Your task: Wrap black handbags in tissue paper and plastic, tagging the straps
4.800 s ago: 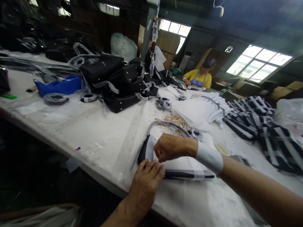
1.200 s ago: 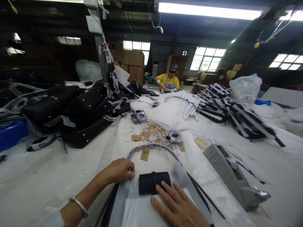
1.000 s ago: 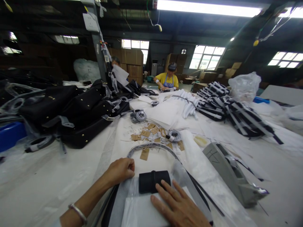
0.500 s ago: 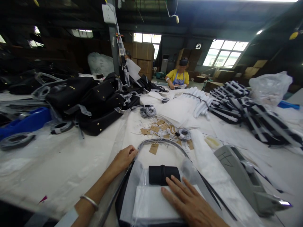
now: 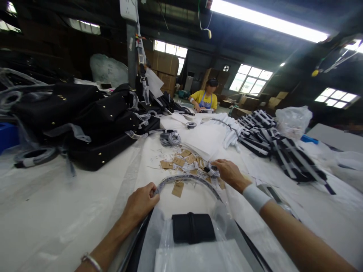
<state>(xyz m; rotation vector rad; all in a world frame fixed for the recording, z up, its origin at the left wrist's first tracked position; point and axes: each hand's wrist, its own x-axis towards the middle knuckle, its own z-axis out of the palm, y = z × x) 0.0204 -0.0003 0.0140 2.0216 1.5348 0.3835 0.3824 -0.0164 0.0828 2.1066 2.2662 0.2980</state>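
Observation:
In front of me lies a black bag [image 5: 138,241] with white wrapping over its front. A black rolled piece with a band [image 5: 193,227] and a white packet [image 5: 198,257] rest on it. My left hand [image 5: 143,200] is closed around the left side of the bag's plastic-wrapped handle [image 5: 185,178], which arches away from me. Beyond the handle, my right hand [image 5: 228,173] has its fingers closed on a plastic-wrapped coiled strap [image 5: 211,170], partly hidden by the hand. Brown paper tags [image 5: 178,161] are scattered beside it, and one tag [image 5: 177,189] lies inside the handle's arch.
Black bags [image 5: 93,117] are heaped at the left, near a wrapped strap coil [image 5: 36,155]. Another coil [image 5: 170,139] sits beyond the tags. White sheets [image 5: 204,139] and striped black pieces [image 5: 295,155] lie farther right. A grey device [image 5: 276,196] is partly behind my right arm. Across the table sits a co-worker [image 5: 205,99].
My right hand has left the white packet, reached forward and taken hold of the coiled strap. My left hand stays on the handle. The view has turned to the right.

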